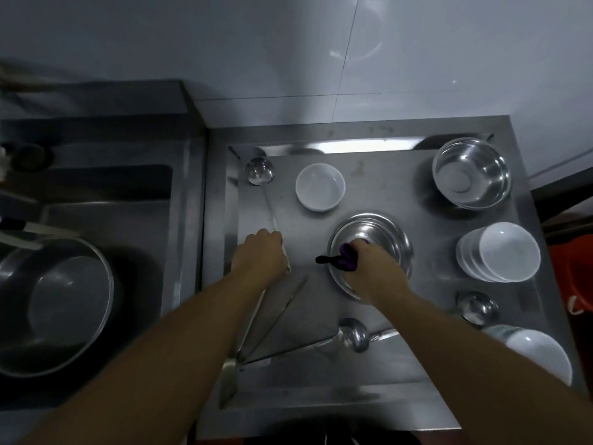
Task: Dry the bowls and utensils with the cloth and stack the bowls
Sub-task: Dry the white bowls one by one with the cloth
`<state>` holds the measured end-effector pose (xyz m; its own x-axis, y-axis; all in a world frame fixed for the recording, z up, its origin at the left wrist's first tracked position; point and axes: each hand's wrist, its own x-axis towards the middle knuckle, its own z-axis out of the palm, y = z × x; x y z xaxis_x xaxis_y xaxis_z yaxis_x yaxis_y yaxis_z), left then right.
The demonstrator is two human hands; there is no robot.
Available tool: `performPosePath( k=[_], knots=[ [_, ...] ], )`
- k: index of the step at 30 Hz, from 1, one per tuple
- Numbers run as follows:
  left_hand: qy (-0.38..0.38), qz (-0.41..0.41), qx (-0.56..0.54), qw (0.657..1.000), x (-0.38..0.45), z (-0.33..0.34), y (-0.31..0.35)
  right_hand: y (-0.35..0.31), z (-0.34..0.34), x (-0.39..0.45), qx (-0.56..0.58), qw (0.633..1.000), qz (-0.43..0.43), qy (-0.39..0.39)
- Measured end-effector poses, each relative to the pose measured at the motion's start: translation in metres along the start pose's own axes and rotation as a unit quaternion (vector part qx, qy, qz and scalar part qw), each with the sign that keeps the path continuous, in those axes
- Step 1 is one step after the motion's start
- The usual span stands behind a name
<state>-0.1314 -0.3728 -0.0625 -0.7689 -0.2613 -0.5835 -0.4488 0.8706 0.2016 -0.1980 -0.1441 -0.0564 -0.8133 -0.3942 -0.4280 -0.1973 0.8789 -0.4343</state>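
Note:
My left hand [261, 255] grips the long handle of a steel ladle [259, 171], whose cup lies at the counter's far left. My right hand [373, 261] holds a purple cloth [345, 260] over the near rim of a steel bowl [382, 232] in the middle of the counter. A single white bowl [320, 186] stands behind it. Another steel bowl [471, 173] sits at the far right. A stack of white bowls [500, 252] stands at the right, with one more white bowl [539, 356] at the near right.
Two more ladles [353, 335] [476, 308] and several long handles lie on the near part of the steel counter [385, 380]. A sink [106, 203] to the left holds a large metal basin [54, 306]. A tiled wall [353, 59] closes the back.

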Motion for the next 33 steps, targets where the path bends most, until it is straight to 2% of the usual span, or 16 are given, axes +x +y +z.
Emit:
performPosePath(
  k=[4, 7, 11, 13, 18, 21, 25, 28, 33],
  knots=[
    [0.003, -0.013, -0.017, 1.000, 0.035, -0.012, 0.013, 0.010, 0.005, 0.030, -0.006, 0.999, 0.031, -0.014],
    [0.009, -0.045, -0.122, 0.991, 0.062, -0.016, 0.027, 0.019, 0.012, 0.046, -0.009, 0.998, 0.053, -0.024],
    [0.008, -0.167, -0.352, 0.921, 0.104, -0.019, 0.051, 0.031, 0.022, 0.050, 0.019, 0.996, 0.082, -0.017],
    [0.019, -0.194, -0.393, 0.899, 0.120, -0.017, 0.057, 0.036, 0.027, 0.047, 0.037, 0.994, 0.101, -0.020],
    [0.030, -0.206, -0.424, 0.881, 0.135, -0.011, 0.056, 0.048, 0.033, 0.033, 0.075, 0.988, 0.135, -0.021],
    [0.037, -0.231, -0.470, 0.851, 0.130, -0.008, 0.053, 0.052, 0.031, 0.020, 0.093, 0.986, 0.136, -0.014],
    [0.016, -0.248, -0.577, 0.778, 0.109, -0.004, 0.045, 0.050, 0.022, 0.003, 0.166, 0.973, 0.157, -0.001],
    [-0.001, -0.238, -0.594, 0.768, 0.080, -0.002, 0.035, 0.039, 0.010, -0.010, 0.226, 0.959, 0.170, 0.018],
    [-0.023, -0.191, -0.652, 0.733, 0.014, -0.007, 0.025, 0.003, -0.019, -0.039, 0.306, 0.943, 0.117, 0.067]
  ],
)
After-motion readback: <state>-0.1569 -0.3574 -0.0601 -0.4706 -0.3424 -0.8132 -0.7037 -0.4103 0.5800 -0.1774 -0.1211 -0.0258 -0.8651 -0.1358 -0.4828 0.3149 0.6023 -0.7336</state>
